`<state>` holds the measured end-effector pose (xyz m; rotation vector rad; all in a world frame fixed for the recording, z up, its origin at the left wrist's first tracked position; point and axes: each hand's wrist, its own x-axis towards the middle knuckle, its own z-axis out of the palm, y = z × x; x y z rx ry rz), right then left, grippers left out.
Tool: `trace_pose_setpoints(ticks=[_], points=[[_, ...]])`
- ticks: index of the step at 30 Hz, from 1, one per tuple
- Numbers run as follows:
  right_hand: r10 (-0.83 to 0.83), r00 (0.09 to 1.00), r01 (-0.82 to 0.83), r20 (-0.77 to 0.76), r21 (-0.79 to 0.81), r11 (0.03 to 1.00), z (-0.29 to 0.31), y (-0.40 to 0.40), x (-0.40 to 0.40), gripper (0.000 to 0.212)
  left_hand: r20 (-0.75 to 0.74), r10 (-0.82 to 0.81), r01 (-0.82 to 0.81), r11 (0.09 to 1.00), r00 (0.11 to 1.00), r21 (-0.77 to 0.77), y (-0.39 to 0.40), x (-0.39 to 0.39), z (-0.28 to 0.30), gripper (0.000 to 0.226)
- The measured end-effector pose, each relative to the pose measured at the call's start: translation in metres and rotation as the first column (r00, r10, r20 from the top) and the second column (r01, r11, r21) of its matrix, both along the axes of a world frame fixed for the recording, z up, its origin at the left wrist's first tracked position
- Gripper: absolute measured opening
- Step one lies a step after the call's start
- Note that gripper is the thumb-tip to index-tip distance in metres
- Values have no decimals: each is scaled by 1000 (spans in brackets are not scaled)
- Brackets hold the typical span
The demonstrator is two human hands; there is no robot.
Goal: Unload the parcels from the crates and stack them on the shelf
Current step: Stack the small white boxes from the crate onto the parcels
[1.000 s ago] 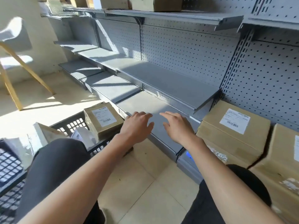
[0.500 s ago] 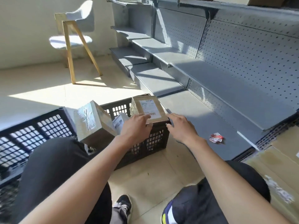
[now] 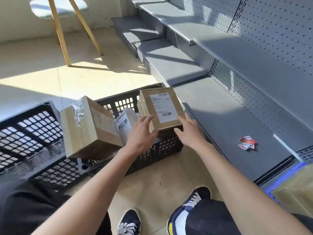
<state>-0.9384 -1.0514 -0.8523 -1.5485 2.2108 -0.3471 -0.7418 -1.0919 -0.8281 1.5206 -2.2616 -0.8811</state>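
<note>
Beside the gray shelf (image 3: 225, 116), the open left hand (image 3: 141, 133) and right hand (image 3: 190, 131) reach the box (image 3: 160, 107) on the crate (image 3: 157, 150); next, I think, grip and lift.

Both hands reach the labelled parcel (image 3: 160, 107) resting on the black crate (image 3: 152, 150): left hand (image 3: 140, 134) open at its near-left corner, right hand (image 3: 191, 131) open at its near-right edge. Left of that parcel a larger parcel (image 3: 89, 126) tilts; right of it lies the grey shelf (image 3: 228, 119).
</note>
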Motion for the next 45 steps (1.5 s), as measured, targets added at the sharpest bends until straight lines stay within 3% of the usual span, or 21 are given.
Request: trace_pose_setpoints(ticks=[3, 7, 14, 24, 32, 39, 45], points=[[-39, 999, 39, -6, -22, 999, -18, -18, -8, 60, -88, 54, -47, 996, 995, 80, -15, -14, -19, 60], [-116, 987, 121, 114, -37, 992, -38, -36, -16, 63, -173, 107, -80, 985, 979, 153, -26, -28, -37, 65], [-139, 972, 149, 188, -40, 988, -62, -45, -17, 64, -195, 118, -77, 976, 974, 206, -42, -37, -63, 71], [-168, 957, 197, 238, -105, 975, -49, -36, -4, 72, -330, 206, -93, 941, 921, 327, -37, -28, -51, 82], [-184, 939, 268, 290, -286, 920, -4, -19, 13, 72, -399, 196, -100, 963, 896, 249, -23, -16, 0, 80], [-256, 918, 373, 302, -445, 814, 45, 21, 12, 77, -455, 83, -16, 989, 886, 150, 13, -19, 60, 82], [-337, 915, 403, 221, -507, 762, 80, 88, -3, 76, -464, -73, 101, 994, 883, 36, 57, -30, 85, 75]])
